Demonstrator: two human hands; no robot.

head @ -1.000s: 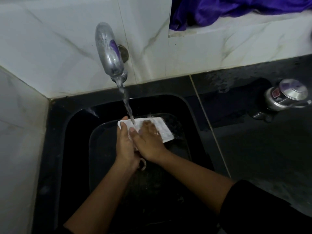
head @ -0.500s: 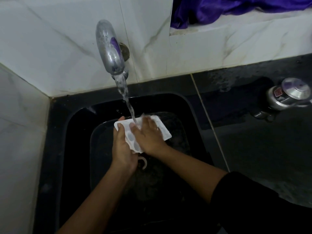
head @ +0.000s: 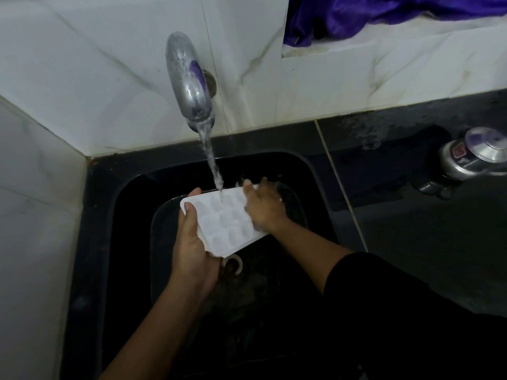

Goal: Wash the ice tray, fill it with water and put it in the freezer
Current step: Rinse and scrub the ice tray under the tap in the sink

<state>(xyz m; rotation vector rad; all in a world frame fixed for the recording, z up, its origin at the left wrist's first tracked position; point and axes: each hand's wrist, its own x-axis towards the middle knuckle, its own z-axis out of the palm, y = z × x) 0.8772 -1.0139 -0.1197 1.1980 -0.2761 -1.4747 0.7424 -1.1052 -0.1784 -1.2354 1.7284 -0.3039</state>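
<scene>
A white ice tray (head: 223, 224) with round hollows is held over the black sink (head: 129, 193), tilted, under the stream of water from the chrome tap (head: 189, 83). My left hand (head: 192, 239) grips the tray's left edge, thumb on top. My right hand (head: 264, 207) lies on the tray's far right end with fingers spread flat over it, blurred by motion. The water strikes the tray near its far edge and splashes.
A dark basin (head: 164, 242) sits inside the sink under the tray. A steel pressure cooker (head: 472, 156) stands on the wet black counter (head: 411, 215) to the right. White marble tiles (head: 82, 78) back the sink; purple cloth (head: 356, 12) lies on the ledge above.
My right hand has slid from the tray's middle to its far right end, uncovering the hollows. The tray sits a little higher and closer under the stream.
</scene>
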